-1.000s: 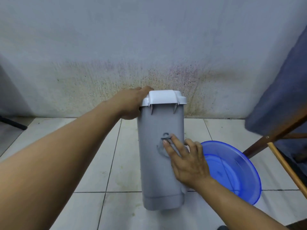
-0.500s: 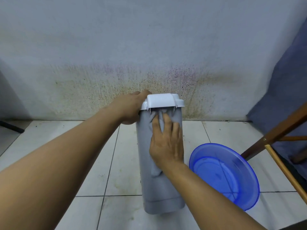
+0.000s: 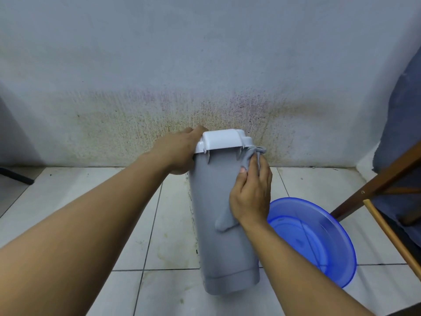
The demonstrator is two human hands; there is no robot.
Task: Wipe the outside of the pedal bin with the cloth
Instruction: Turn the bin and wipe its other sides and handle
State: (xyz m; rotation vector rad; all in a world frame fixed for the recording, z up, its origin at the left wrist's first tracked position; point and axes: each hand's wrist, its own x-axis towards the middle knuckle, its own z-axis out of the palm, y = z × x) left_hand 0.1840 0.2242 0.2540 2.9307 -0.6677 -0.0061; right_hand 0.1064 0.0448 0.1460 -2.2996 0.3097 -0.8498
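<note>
Head view shows us the grey pedal bin (image 3: 218,213) standing on the tiled floor (image 3: 148,224) near the stained wall (image 3: 205,65), its white lid (image 3: 222,140) down. Our left hand (image 3: 177,151) keeps its grip clamped on the bin's upper left edge, as before. Our right hand (image 3: 251,192), spread on the front half a second ago, has slid to the upper right side, its grip closed on the cloth (image 3: 247,158) and pressing it there. A blue basin (image 3: 319,242) sits just beside the bin.
</note>
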